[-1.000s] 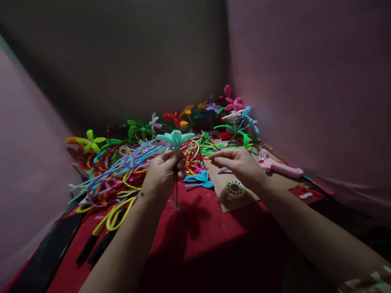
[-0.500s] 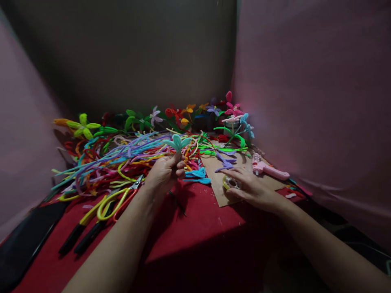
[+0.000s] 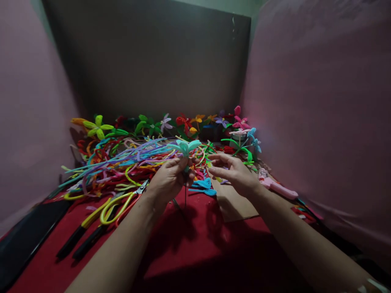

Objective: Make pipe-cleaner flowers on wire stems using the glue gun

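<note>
Where the left hand (image 3: pixel 169 178) pinches, a mint flower (image 3: pixel 185 148) stands above.

Across the back of the bench (image 3: pixel 210 264) ran a row of flowers (image 3: pixel 183 122), with a heap of stems (image 3: pixel 113 162) before it, mostly leftward. Hand tools (image 3: pixel 71 243) lay in front of the heap, left of the left hand (image 3: pixel 169 179), which held a single flower (image 3: pixel 185 148) mid-bench. Cardboard (image 3: pixel 233 201) lay beneath the right hand (image 3: pixel 236 173), looped pieces (image 3: pixel 205 185) to its left, a glue gun (image 3: pixel 281 188) to its right.
</note>
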A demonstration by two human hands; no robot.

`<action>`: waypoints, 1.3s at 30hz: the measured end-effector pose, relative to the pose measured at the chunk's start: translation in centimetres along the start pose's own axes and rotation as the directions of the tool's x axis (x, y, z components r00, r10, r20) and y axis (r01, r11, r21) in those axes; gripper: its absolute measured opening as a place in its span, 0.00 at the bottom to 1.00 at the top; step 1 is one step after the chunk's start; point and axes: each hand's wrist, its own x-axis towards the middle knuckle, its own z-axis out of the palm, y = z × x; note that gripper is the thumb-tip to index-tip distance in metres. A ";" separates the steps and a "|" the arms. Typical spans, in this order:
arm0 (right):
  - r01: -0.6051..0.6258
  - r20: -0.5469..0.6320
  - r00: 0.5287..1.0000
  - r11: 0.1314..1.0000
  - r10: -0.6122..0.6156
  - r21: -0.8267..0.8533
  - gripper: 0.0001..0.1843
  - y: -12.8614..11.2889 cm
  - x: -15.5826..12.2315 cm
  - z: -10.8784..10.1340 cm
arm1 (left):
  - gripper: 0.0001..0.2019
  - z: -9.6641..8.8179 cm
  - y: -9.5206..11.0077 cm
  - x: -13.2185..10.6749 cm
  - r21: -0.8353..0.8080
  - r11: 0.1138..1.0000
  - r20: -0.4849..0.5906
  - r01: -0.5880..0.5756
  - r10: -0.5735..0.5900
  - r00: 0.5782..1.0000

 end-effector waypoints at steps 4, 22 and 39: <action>-0.021 0.087 0.996 0.998 0.016 0.056 0.16 -0.5 2.0 1.1 | 0.08 -0.5 0.4 0.2 -0.069 0.995 -0.039 -0.065 0.062 0.997; -0.031 0.205 0.979 0.994 0.009 0.104 0.15 1.4 2.2 1.9 | 0.11 -0.3 -0.4 1.0 -0.161 0.985 -0.231 -0.062 0.023 0.973; -0.302 0.244 0.947 0.841 0.210 0.448 0.08 2.9 2.2 2.5 | 0.14 0.1 -0.6 0.6 -0.177 0.984 -0.167 -0.019 -0.011 0.986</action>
